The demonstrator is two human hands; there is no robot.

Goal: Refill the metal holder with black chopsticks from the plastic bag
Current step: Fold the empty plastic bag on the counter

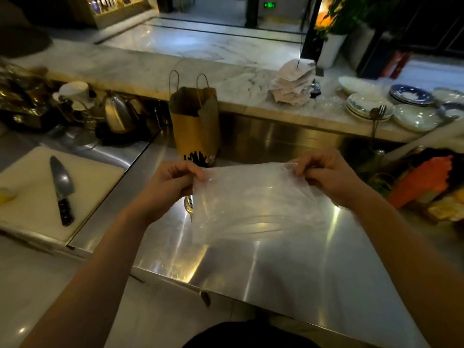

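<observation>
A: Hands, count and state?
B: Two. The left hand (173,183) pinches the upper left corner of one plastic bag (253,204); the right hand (331,177) pinches its upper right corner. The bag hangs stretched flat between them, above the steel desk (276,267). It looks clear and empty; no chopsticks show inside it.

A: Where are the chopsticks?
B: A cluster of black chopsticks (197,159) stands upright just beyond the left hand, tips up. The number cannot be counted; they overlap. Below the left hand a small part of one metal holder (188,204) shows, mostly hidden by the hand and the bag.

A: Beyond the hands?
B: One brown paper bag (195,121) with two loop handles, upright, directly behind the chopsticks.

A: Left of the left hand?
B: One white board (37,197) with one knife (61,187) lying on it, blade pointing away. Farther off, one steel kettle (118,114).

A: Right of the right hand?
B: On the marble ledge (150,69), one stack of paper slips (291,84) on a spike and several stacked plates (369,109); the exact plate count is unclear. One fork (379,116) leans among them.
</observation>
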